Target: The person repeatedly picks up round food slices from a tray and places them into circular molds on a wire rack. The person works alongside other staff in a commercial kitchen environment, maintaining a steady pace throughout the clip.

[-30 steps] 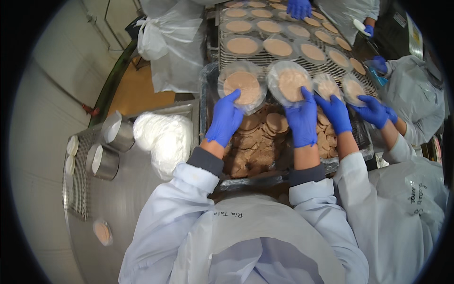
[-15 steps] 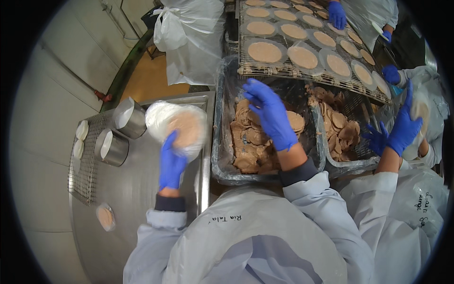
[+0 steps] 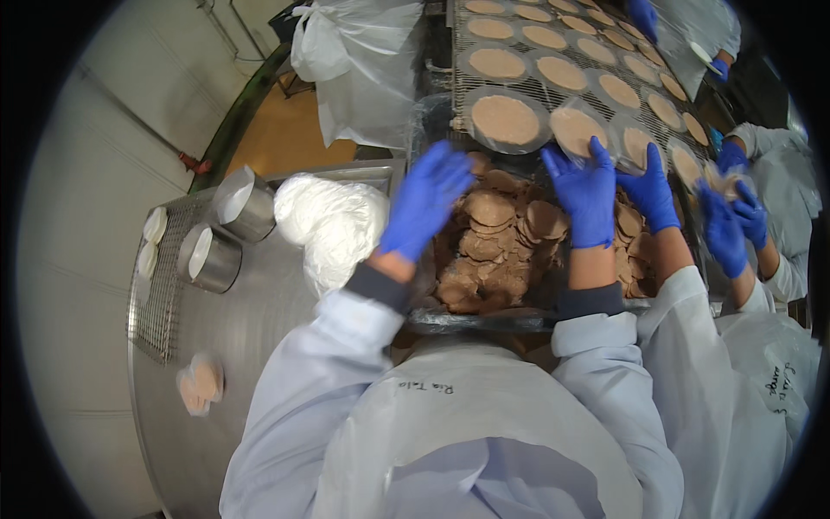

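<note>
My left hand (image 3: 428, 199), in a blue glove, hovers with fingers spread over the left edge of a bin of brown round slices (image 3: 501, 242). It holds nothing that I can see. My right hand (image 3: 584, 190), also gloved, reaches past the bin, and its fingertips rest on a clear round dish with a patty (image 3: 572, 128) at the near edge of the mesh belt (image 3: 458, 86). Another filled dish (image 3: 506, 119) lies just left of it on the belt.
A co-worker's gloved hands (image 3: 648, 190) (image 3: 726, 225) work close on my right. A heap of white plastic film (image 3: 333, 221) lies left of the bin, beside two metal cups (image 3: 242, 203) (image 3: 212, 259). A wrapped patty (image 3: 199, 385) sits on the steel table (image 3: 259, 329).
My left hand left the white heap and swung right to the bin's edge. My right hand went from the bin up to the dish on the belt.
</note>
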Available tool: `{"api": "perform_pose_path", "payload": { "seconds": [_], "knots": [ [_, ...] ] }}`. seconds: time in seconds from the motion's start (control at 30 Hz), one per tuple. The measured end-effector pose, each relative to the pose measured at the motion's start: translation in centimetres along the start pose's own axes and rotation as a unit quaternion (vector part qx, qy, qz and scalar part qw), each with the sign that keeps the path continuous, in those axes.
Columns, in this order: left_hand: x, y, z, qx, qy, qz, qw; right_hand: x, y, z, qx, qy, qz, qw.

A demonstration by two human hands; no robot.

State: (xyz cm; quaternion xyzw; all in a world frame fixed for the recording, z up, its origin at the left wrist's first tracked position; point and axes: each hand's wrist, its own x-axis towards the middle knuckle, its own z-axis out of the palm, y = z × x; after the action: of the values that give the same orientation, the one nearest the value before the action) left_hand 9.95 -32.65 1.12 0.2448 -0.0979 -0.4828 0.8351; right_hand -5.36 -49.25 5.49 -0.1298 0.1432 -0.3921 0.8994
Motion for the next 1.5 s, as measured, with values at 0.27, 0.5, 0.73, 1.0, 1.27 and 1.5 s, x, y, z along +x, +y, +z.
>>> {"api": "perform_pose_path", "payload": {
  "seconds": [0.27, 0.5, 0.73, 1.0, 1.27, 1.5],
  "knots": [
    [0.9, -3.9, 4.7, 0.081, -0.008, 0.075, 0.994, -0.6, -0.2, -7.9, 0.001, 0.028, 0.014, 1.0],
    [-4.9, 2.3, -3.3, 0.533, 0.145, 0.213, 0.806, -7.3, 6.8, -0.3, 0.017, -0.089, 0.162, 0.983],
    [-12.0, 5.9, -15.7, 0.851, 0.229, 0.231, 0.411, -6.3, 9.0, -1.0, 0.027, -0.104, 0.24, 0.965],
    [-7.8, 7.3, -7.8, 0.258, 0.21, 0.2, 0.921, -4.7, 3.8, -3.3, 0.04, -0.095, 0.119, 0.988],
    [5.7, -4.3, 1.1, -0.114, 0.008, -0.023, 0.993, -0.8, -0.7, -1.0, -0.06, -0.021, -0.044, 0.997],
    [0.2, -4.4, 7.1, 0.45, -0.169, 0.199, 0.854, -5.2, -2.9, -1.2, -0.043, -0.025, -0.132, 0.99]
  ]
}}
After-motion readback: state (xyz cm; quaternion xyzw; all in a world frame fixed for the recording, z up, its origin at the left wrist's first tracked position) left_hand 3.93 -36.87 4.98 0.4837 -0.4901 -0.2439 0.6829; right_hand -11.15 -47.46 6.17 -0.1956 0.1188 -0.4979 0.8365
